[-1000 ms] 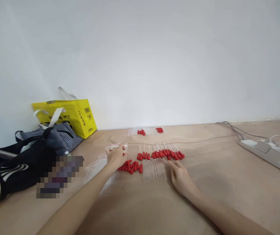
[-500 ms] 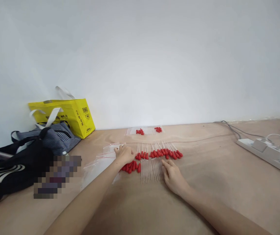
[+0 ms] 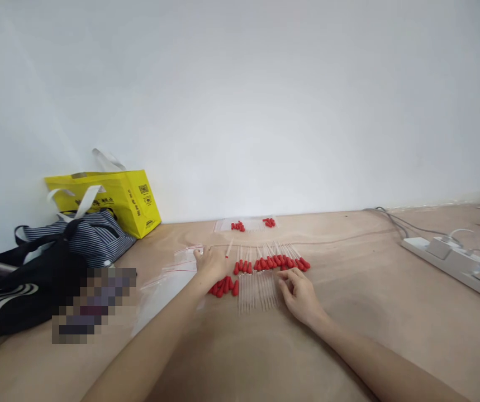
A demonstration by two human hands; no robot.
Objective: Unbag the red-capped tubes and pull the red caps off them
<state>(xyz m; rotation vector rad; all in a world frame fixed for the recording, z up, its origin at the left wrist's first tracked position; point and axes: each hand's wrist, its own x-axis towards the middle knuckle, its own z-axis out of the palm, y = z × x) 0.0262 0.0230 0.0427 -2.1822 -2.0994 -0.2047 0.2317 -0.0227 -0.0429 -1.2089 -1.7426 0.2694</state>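
Observation:
My left hand (image 3: 211, 264) is closed around a dropper (image 3: 230, 247), whose thin clear tube points away from me and whose red bulb is mostly hidden by the fingers. Below that hand lies a pile of loose red rubber bulbs (image 3: 224, 287). My right hand (image 3: 298, 290) has its fingertips pinched at the right end of a row of clear thin tubes (image 3: 256, 293); what they hold, if anything, is too small to make out. Beyond both hands, several finished droppers with red bulbs (image 3: 279, 261) lie side by side, tubes pointing to the wall.
Clear zip bags (image 3: 166, 285) lie left, partly under my left forearm. Another bag (image 3: 254, 224) with red-bulbed droppers rests by the wall. Bags, including a yellow one (image 3: 143, 204), stand far left. A white power strip (image 3: 453, 268) with cables is at right.
My left hand has shifted slightly left, and a dropper now shows at its fingers. My right fingertips have drawn into a pinch near the tubes. The view has shifted slightly.

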